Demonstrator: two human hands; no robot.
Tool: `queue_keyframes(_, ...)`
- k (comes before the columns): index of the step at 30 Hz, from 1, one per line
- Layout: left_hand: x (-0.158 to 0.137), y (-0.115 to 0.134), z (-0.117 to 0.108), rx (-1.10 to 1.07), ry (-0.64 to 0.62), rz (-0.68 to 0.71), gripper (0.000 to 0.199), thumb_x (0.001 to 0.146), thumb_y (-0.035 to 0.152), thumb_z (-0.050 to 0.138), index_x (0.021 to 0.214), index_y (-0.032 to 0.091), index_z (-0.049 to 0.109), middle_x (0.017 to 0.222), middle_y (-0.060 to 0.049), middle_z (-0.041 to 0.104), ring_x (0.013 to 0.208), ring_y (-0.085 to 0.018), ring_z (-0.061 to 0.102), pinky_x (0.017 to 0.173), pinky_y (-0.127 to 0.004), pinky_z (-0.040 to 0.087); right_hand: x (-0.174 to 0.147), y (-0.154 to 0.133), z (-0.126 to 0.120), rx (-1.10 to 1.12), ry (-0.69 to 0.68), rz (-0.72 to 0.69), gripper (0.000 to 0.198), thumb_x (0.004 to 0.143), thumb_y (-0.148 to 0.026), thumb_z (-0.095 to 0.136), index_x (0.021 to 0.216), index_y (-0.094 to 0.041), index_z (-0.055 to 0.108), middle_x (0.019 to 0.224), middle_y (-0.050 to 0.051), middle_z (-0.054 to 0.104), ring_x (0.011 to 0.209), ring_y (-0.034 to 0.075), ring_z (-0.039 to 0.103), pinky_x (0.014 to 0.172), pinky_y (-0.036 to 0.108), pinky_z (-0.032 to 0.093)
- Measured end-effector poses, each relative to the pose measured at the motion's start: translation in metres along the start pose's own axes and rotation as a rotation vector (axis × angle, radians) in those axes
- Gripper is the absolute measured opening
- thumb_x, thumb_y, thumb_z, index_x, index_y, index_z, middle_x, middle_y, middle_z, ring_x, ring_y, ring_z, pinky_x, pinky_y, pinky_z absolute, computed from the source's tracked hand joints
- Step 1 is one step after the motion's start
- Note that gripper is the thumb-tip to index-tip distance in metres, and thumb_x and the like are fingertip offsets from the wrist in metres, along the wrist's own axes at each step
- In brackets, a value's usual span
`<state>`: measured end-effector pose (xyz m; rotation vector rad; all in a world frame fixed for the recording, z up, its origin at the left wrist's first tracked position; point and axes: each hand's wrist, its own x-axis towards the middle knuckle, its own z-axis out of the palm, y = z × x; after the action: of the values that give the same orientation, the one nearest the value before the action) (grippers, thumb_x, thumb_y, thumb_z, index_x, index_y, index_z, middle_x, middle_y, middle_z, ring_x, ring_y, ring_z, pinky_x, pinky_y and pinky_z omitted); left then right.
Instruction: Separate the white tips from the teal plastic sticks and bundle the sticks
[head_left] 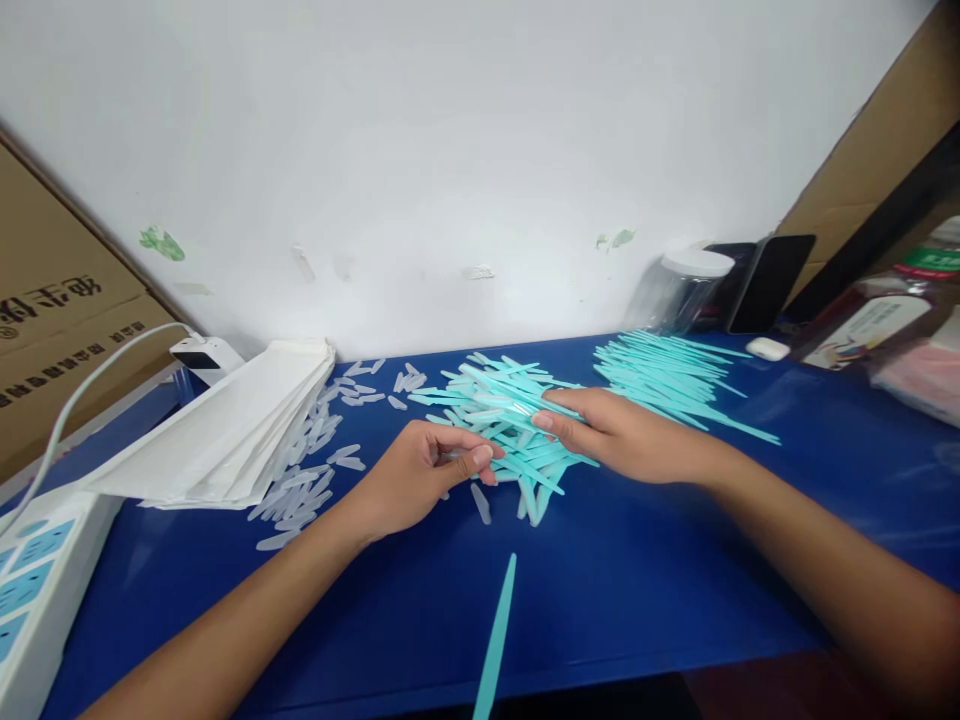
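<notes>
My right hand (pixel 611 432) is closed, thumb and fingers around a few slim turquoise plastic sticks (pixel 506 388) that point left over a pile. My left hand (pixel 424 468) is pinched at the pile's near left side, thumb against fingertips; what lies between them is too small to make out. Beneath both hands spreads the pile of turquoise sticks (pixel 541 492), some with whitish translucent sleeves on their ends. A loose translucent sleeve (pixel 481 503) lies just right of my left hand. One single turquoise stick (pixel 496 635) lies apart at the front.
More turquoise sticks (pixel 667 375) lie at the back right, before a clear jar (pixel 679 290) with a white lid. Loose translucent sleeves (pixel 300 497) lie left, beside stacked white paper bags (pixel 217 430). A power strip (pixel 45 580), phone (pixel 772 283) and bottle (pixel 870 320) stand at the sides.
</notes>
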<state>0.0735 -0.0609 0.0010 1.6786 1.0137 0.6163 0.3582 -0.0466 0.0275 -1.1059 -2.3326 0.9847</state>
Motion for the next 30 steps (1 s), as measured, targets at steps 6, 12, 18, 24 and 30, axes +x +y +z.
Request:
queue_keyframes(6, 0.000, -0.001, 0.000, 0.115, 0.088, 0.080, 0.050, 0.111, 0.057, 0.048, 0.093, 0.018, 0.073, 0.065, 0.002, 0.061, 0.060, -0.013, 0.050, 0.062, -0.027, 0.039, 0.001, 0.000, 0.000, -0.020, 0.003, 0.007, 0.045, 0.113, -0.057, 0.045, 0.083, -0.024, 0.047, 0.077, -0.002, 0.045, 0.070, 0.017, 0.043, 0.068, 0.033, 0.036)
queue_keyframes(12, -0.007, 0.008, 0.002, 0.333, 0.096, 0.143, 0.044, 0.115, 0.053, 0.030, 0.091, 0.022, 0.050, 0.076, 0.003, 0.050, 0.067, -0.016, 0.045, 0.066, -0.030, 0.036, 0.000, -0.002, -0.001, 0.000, 0.001, -0.003, 0.043, 0.113, -0.055, 0.045, 0.085, -0.023, 0.048, 0.079, -0.002, 0.047, 0.070, 0.017, 0.045, 0.068, 0.033, 0.036)
queue_keyframes(18, -0.010, 0.016, 0.002, 0.763, -0.101, 0.141, 0.044, 0.108, 0.062, 0.050, 0.086, 0.024, 0.045, 0.066, 0.005, 0.047, 0.058, -0.017, 0.041, 0.059, -0.031, 0.023, -0.001, -0.001, -0.002, -0.027, 0.018, -0.016, 0.044, 0.113, -0.057, 0.044, 0.084, -0.023, 0.048, 0.078, -0.002, 0.045, 0.070, 0.017, 0.043, 0.067, 0.032, 0.036)
queue_keyframes(24, -0.011, 0.011, 0.011, 0.918, -0.166, 0.192, 0.037, 0.108, 0.053, 0.058, 0.087, 0.022, 0.056, 0.065, 0.003, 0.059, 0.055, -0.016, 0.048, 0.058, -0.031, 0.022, -0.001, -0.002, -0.002, -0.031, 0.007, 0.003, 0.045, 0.112, -0.058, 0.044, 0.085, -0.023, 0.050, 0.078, -0.001, 0.050, 0.070, 0.018, 0.047, 0.068, 0.032, 0.038)
queue_keyframes(30, -0.012, 0.009, 0.008, 0.916, -0.219, 0.213, 0.028, 0.103, 0.046, 0.071, 0.121, 0.025, 0.066, 0.084, 0.001, 0.077, 0.066, -0.020, 0.066, 0.060, -0.029, 0.028, 0.000, 0.000, -0.001, -0.031, 0.005, -0.009, 0.045, 0.113, -0.058, 0.043, 0.084, -0.023, 0.048, 0.079, -0.001, 0.050, 0.070, 0.017, 0.046, 0.068, 0.032, 0.037)
